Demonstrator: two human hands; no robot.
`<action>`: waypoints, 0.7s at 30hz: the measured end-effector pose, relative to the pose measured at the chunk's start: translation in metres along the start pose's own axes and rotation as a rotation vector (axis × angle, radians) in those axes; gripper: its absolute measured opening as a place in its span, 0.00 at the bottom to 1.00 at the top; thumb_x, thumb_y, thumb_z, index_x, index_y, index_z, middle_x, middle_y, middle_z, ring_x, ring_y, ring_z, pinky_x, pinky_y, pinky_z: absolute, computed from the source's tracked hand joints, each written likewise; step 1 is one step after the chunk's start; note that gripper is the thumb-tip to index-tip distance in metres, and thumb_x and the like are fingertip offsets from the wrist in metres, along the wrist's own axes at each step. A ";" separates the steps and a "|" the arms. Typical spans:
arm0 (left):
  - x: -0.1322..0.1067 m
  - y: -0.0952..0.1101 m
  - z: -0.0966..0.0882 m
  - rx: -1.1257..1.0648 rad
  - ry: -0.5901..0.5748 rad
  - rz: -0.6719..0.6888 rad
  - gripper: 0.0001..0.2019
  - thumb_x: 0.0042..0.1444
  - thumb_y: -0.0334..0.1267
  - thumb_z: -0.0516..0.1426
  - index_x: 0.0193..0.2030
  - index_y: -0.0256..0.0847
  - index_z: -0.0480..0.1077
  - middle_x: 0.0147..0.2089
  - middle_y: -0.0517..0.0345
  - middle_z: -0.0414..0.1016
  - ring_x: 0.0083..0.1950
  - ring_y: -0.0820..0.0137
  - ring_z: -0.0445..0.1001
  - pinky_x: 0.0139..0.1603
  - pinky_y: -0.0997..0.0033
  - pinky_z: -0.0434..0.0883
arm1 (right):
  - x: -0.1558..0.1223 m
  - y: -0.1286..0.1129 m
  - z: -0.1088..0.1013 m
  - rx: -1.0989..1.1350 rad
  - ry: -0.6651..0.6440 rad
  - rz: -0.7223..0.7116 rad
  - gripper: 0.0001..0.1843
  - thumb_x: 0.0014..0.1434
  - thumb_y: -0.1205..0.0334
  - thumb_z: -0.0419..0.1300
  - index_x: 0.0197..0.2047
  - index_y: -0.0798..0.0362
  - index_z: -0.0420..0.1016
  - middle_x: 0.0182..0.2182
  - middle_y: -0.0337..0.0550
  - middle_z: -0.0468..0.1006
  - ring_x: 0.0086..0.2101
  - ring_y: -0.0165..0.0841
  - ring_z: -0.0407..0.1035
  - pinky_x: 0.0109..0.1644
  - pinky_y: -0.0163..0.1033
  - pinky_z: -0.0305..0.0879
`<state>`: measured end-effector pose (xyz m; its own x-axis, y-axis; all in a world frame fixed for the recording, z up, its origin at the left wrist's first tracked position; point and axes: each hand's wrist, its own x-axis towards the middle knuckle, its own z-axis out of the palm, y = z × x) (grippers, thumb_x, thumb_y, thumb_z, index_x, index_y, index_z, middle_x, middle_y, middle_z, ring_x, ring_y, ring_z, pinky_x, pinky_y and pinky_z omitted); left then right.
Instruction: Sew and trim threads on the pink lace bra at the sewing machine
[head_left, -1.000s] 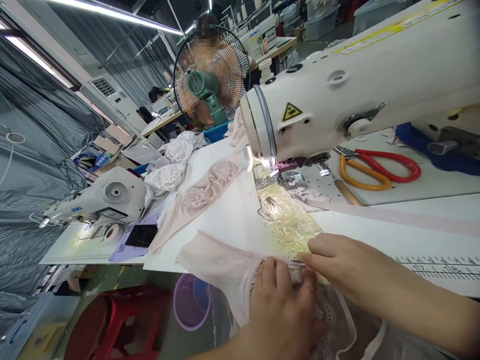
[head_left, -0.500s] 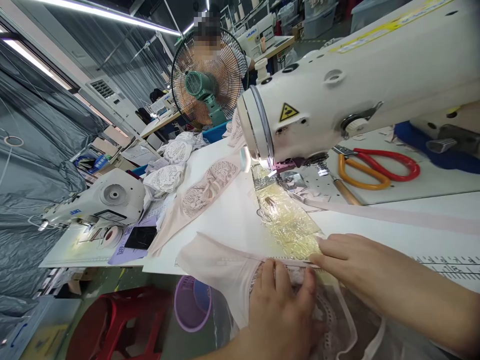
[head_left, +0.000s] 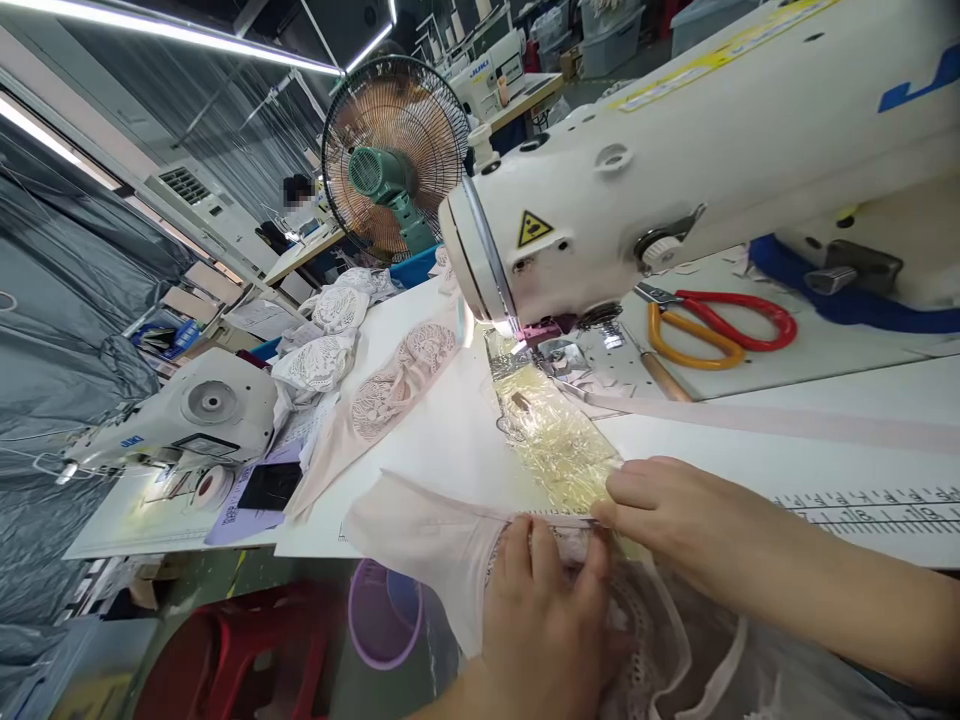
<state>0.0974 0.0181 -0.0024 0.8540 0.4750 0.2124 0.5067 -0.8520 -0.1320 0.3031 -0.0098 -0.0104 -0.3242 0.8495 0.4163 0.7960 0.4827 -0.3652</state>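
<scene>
A pale pink bra [head_left: 431, 535] with lace lies over the table's front edge, its lower part and straps hanging down. My left hand [head_left: 544, 600] grips its upper edge, thumb and fingers bent over the fabric. At the right end of that edge, my right hand [head_left: 652, 500] pinches the fabric between thumb and forefinger. Just beyond the hands is a shiny yellowish taped strip [head_left: 559, 435], running up to the needle area of a white sewing machine [head_left: 577, 225]. Another pink lace bra piece [head_left: 375, 400] lies flat to the left.
Red-and-orange-handled scissors [head_left: 720, 325] lie under the machine arm. A pink fabric strip [head_left: 750, 415] crosses the table at right. White lace bras [head_left: 326, 355] are piled at left, near a second machine [head_left: 210, 405] and a black phone [head_left: 270, 487]. A purple bin [head_left: 384, 615] and red stool [head_left: 232, 650] stand below.
The camera view has shifted, so the scene sits slightly further left. Both hands keep their hold on the bra's edge, with hardly any movement against the table.
</scene>
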 end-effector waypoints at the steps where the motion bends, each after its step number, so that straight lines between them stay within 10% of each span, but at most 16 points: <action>1: 0.000 0.000 0.000 0.001 -0.002 0.005 0.41 0.43 0.60 0.66 0.62 0.45 0.65 0.51 0.41 0.69 0.51 0.51 0.71 0.48 0.51 0.75 | -0.003 0.003 0.000 0.027 -0.009 -0.001 0.13 0.51 0.81 0.54 0.29 0.52 0.69 0.26 0.38 0.68 0.28 0.34 0.62 0.32 0.38 0.52; 21: 0.002 -0.004 -0.002 0.016 -0.024 0.037 0.44 0.38 0.60 0.68 0.62 0.44 0.66 0.50 0.40 0.69 0.51 0.50 0.71 0.47 0.52 0.76 | -0.006 0.004 0.008 0.069 0.089 0.001 0.16 0.49 0.83 0.52 0.29 0.52 0.69 0.26 0.38 0.68 0.28 0.34 0.61 0.33 0.37 0.52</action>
<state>0.0972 0.0218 0.0000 0.8747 0.4484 0.1840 0.4763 -0.8655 -0.1551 0.3035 -0.0114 -0.0212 -0.2741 0.8292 0.4871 0.7581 0.4979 -0.4212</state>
